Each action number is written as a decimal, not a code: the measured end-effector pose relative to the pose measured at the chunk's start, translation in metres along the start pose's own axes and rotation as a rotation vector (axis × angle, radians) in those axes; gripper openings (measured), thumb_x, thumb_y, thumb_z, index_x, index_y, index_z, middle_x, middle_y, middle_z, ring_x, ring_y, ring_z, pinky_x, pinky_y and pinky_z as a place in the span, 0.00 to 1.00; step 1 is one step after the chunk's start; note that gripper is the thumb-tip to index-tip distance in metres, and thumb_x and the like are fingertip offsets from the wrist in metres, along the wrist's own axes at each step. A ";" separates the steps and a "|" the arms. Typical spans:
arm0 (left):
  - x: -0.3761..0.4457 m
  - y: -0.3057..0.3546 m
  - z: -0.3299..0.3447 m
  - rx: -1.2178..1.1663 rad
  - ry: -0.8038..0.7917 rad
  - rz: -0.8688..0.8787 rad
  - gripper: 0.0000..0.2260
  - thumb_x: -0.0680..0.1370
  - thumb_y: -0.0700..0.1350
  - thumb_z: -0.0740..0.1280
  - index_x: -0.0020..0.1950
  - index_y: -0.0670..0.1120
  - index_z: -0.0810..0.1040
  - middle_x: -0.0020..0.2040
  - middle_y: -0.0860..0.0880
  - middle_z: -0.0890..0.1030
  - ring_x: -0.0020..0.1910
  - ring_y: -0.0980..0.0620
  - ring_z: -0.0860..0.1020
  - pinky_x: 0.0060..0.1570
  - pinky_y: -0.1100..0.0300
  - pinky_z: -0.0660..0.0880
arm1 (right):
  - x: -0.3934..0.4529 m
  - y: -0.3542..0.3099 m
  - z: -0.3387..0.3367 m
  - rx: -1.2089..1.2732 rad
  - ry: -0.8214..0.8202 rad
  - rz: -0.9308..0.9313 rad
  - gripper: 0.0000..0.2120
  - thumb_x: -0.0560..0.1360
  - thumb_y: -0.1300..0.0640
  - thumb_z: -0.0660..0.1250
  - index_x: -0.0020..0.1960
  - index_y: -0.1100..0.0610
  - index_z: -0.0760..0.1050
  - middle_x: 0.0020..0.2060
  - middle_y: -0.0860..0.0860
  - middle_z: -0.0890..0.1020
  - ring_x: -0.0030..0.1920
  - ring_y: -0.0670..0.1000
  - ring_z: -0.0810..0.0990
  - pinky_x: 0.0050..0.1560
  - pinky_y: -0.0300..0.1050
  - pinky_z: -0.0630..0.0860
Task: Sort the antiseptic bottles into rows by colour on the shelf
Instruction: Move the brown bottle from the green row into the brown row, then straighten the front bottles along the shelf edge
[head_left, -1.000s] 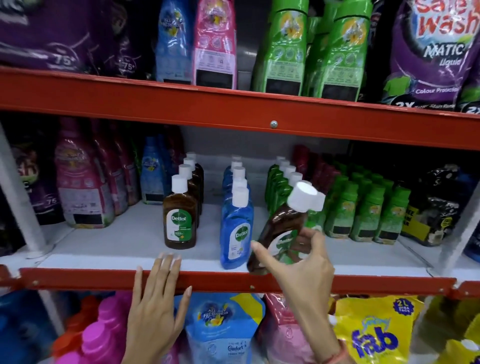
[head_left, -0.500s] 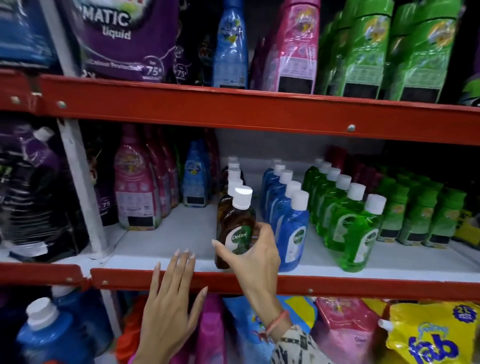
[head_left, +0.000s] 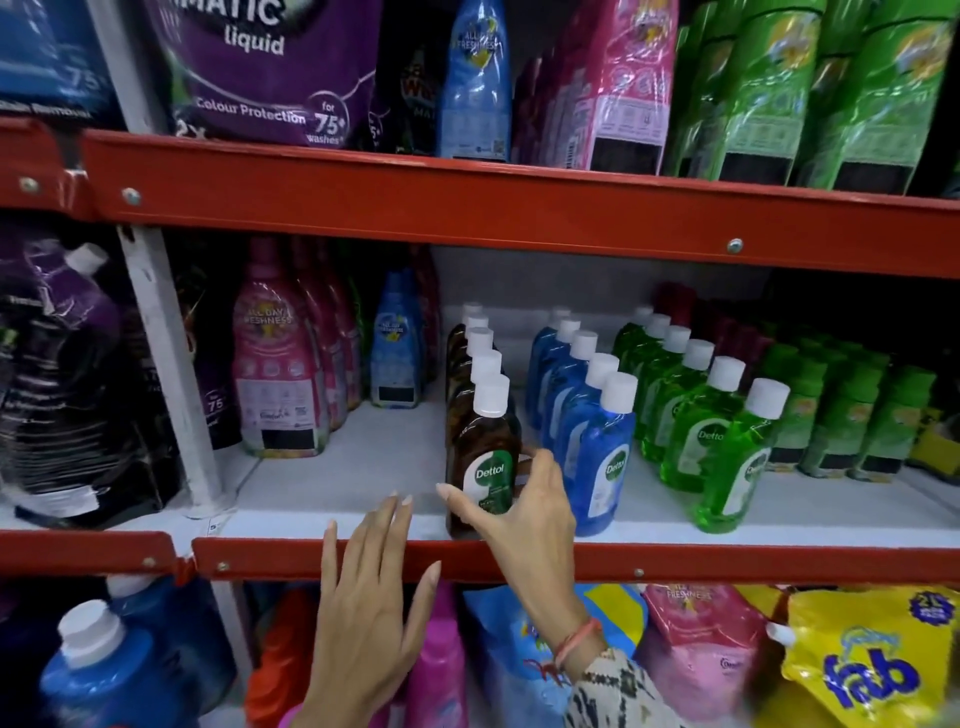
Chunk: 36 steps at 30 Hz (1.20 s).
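Observation:
Three rows of white-capped antiseptic bottles stand on the white middle shelf (head_left: 363, 467): a brown row (head_left: 470, 358), a blue row (head_left: 566, 384) and a green row (head_left: 680, 405). The front brown bottle (head_left: 485, 441) stands upright at the shelf's front edge, heading its row. My right hand (head_left: 524, 514) curls around its lower part, thumb on the left side and fingers on the right. My left hand (head_left: 369, 608) lies flat with spread fingers against the red front rail (head_left: 727, 566), fingertips reaching onto the shelf, holding nothing.
Pink, blue and purple detergent packs (head_left: 275, 374) fill the shelf's left side, and green-capped bottles (head_left: 852, 415) the right. A red beam (head_left: 467, 202) runs overhead. A white upright post (head_left: 166, 364) stands at the left. Pouches and jugs crowd the shelf below.
My right hand carried the brown bottle from the green row leftward and stood it upright at the front of the brown row. The view swung left. My left hand stayed on the rail.

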<state>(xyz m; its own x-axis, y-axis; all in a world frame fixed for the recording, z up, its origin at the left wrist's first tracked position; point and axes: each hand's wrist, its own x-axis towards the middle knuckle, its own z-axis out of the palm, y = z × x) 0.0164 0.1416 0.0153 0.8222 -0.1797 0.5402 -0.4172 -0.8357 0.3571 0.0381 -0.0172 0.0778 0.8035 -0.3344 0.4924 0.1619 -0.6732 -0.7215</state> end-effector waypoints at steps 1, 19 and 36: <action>0.003 0.007 -0.004 -0.082 -0.003 -0.030 0.30 0.80 0.64 0.45 0.78 0.51 0.55 0.78 0.54 0.60 0.77 0.59 0.57 0.78 0.52 0.42 | 0.000 0.002 -0.004 0.049 -0.036 0.020 0.40 0.63 0.26 0.66 0.64 0.53 0.67 0.53 0.45 0.74 0.54 0.47 0.75 0.55 0.45 0.73; 0.044 0.048 -0.021 -0.808 -0.228 -0.254 0.30 0.63 0.82 0.39 0.64 0.79 0.52 0.74 0.65 0.59 0.77 0.61 0.57 0.80 0.47 0.48 | -0.005 0.028 -0.038 0.285 -0.312 0.021 0.36 0.73 0.28 0.52 0.68 0.51 0.74 0.62 0.43 0.81 0.60 0.35 0.76 0.60 0.26 0.69; 0.023 0.093 -0.012 -0.646 0.316 -0.235 0.33 0.74 0.73 0.44 0.70 0.56 0.67 0.67 0.57 0.72 0.61 0.74 0.69 0.55 0.81 0.63 | -0.005 0.047 -0.080 0.431 0.138 -0.070 0.20 0.77 0.37 0.54 0.50 0.46 0.81 0.43 0.41 0.86 0.46 0.38 0.84 0.47 0.35 0.77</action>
<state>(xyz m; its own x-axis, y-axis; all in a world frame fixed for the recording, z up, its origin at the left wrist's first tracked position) -0.0086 0.0657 0.0699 0.8081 0.2045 0.5525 -0.4684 -0.3458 0.8130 -0.0037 -0.1001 0.0806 0.7033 -0.4019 0.5864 0.4602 -0.3714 -0.8064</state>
